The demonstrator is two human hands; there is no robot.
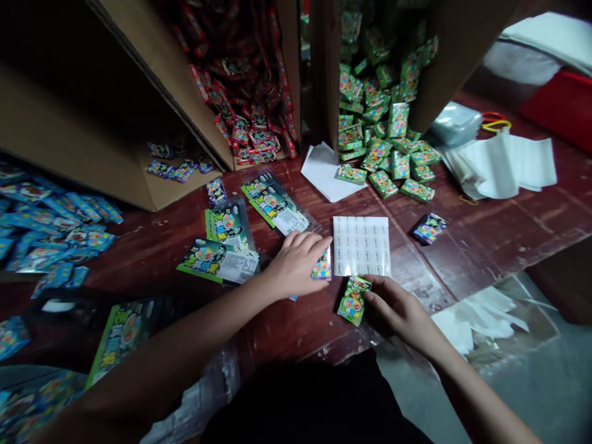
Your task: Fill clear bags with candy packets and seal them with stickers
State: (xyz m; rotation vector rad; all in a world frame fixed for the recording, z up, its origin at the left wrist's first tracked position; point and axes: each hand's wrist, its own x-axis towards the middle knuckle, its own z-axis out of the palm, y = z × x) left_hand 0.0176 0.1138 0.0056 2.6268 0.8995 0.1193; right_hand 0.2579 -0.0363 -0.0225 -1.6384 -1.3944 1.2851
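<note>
My right hand (395, 308) pinches a small green printed box (353, 301) at its right edge, near the front of the table. My left hand (296, 265) is curled over a small purple printed box (322, 266), which shows beside the fingertips. Its far side is hidden under the palm. Between and just beyond my hands lies a white sheet of round stickers (361, 245). Left of my left hand are flat printed packs in clear sleeves, one pack (219, 260) nearest the wrist and another pack (275, 203) farther back.
Cardboard cartons stand at the back, with red boxes (254, 139) in one and green boxes (379, 148) spilling from another. Blue boxes (60, 216) are heaped at left. A dark purple box (430, 228) and white paper strips (504, 163) lie at right.
</note>
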